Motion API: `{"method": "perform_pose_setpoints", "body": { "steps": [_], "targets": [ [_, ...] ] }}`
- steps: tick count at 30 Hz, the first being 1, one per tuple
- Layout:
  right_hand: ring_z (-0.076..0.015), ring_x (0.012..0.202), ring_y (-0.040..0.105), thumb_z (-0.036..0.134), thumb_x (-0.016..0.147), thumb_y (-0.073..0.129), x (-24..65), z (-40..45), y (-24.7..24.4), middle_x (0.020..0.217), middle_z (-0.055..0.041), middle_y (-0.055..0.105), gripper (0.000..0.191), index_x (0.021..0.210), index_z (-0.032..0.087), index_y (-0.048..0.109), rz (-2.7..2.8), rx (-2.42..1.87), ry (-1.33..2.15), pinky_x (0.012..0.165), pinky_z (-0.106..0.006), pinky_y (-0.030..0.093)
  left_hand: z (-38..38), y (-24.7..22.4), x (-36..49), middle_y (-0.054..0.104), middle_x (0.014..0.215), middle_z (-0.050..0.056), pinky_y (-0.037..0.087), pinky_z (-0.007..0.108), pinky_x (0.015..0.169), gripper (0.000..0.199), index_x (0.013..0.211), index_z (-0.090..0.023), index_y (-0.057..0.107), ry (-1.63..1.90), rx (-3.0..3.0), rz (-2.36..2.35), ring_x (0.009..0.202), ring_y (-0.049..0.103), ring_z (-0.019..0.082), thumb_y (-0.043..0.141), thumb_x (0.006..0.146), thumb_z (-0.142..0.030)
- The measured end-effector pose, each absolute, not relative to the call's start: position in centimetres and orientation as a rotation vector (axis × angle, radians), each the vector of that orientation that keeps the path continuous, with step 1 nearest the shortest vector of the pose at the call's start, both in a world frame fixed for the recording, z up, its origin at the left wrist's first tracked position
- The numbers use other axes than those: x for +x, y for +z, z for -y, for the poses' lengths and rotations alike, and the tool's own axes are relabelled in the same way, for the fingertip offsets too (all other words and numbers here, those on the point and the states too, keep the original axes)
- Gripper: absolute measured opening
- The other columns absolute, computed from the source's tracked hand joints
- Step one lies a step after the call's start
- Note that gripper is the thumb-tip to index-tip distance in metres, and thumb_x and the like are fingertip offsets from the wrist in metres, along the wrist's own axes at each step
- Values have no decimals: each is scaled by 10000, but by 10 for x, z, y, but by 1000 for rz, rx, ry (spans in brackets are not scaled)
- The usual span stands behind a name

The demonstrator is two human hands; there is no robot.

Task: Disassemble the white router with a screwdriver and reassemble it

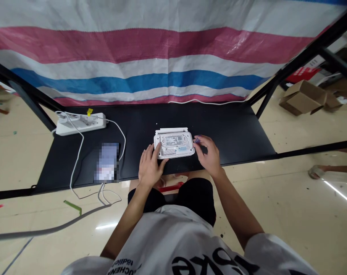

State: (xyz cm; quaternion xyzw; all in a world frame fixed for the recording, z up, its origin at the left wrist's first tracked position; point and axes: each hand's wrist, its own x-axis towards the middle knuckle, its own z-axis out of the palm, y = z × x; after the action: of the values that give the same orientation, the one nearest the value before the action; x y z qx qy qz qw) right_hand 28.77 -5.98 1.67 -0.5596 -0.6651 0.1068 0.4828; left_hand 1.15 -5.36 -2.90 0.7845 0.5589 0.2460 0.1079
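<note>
A white router-like device (175,145) lies on the black table (227,126), its vented, labelled underside facing up and a white bar along its far edge. My left hand (150,164) grips its left end, thumb at the near edge and fingers on top. At the right end, my right hand (209,154) pinches a small purple-blue object (197,141) between thumb and index finger, close to the device's side. What that object is, I cannot make out.
A white power strip (81,124) with cables sits at the table's back left. Nearer me lies a blurred-out phone-like item (107,162). Striped sheeting (167,46) hangs behind the table. Black frame bars flank it. A cardboard box (302,97) stands on the floor at right.
</note>
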Motion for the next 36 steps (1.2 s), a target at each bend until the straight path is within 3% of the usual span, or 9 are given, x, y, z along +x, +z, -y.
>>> {"method": "perform_pose_setpoints", "body": {
  "steps": [3, 9, 15, 20, 31, 36],
  "targets": [
    [-283, 1097, 780, 395, 979, 749, 287, 61, 15, 1186, -98, 763, 280, 1239, 318, 682, 1591, -1378, 125, 990, -526, 688, 53, -29, 11, 490, 1671, 182, 330, 561, 1329, 731, 1693, -211, 386, 718, 2310, -1637, 1600, 420, 367, 531, 1077, -576],
    [-260, 1235, 752, 300, 1065, 603, 285, 64, 19, 1457, -112, 672, 398, 1459, 341, 560, 1620, -1232, 406, 983, -485, 699, 53, -28, 11, 478, 1678, 184, 338, 567, 1323, 729, 1704, -200, 353, 726, 2275, -1645, 1606, 408, 370, 517, 1084, -547],
    [-284, 1123, 770, 362, 965, 770, 283, 61, 19, 1201, -99, 746, 275, 1213, 315, 661, 1587, -1318, 147, 1003, -535, 678, 52, -28, 11, 488, 1669, 185, 363, 570, 1309, 725, 1699, -209, 359, 742, 2272, -1652, 1593, 428, 373, 523, 1080, -550],
    [-270, 1269, 745, 326, 1056, 615, 280, 66, 20, 1405, -110, 721, 379, 1434, 324, 588, 1614, -1238, 402, 1042, -508, 680, 51, -29, 11, 498, 1659, 189, 367, 567, 1308, 729, 1695, -206, 369, 747, 2281, -1652, 1585, 440, 373, 539, 1074, -549],
    [-234, 1137, 775, 389, 1027, 687, 283, 59, 18, 1298, -83, 746, 295, 1308, 311, 641, 1486, -1277, 415, 991, -475, 707, 52, -29, 11, 499, 1659, 184, 366, 563, 1308, 721, 1697, -217, 359, 757, 2281, -1649, 1586, 438, 370, 536, 1079, -543],
    [-229, 1027, 779, 342, 998, 744, 281, 59, 8, 1225, -83, 735, 294, 1284, 320, 680, 1496, -1271, 158, 880, -443, 724, 52, -27, 11, 498, 1657, 190, 373, 565, 1302, 715, 1691, -206, 371, 750, 2283, -1645, 1578, 445, 378, 534, 1081, -543]
  ]
}}
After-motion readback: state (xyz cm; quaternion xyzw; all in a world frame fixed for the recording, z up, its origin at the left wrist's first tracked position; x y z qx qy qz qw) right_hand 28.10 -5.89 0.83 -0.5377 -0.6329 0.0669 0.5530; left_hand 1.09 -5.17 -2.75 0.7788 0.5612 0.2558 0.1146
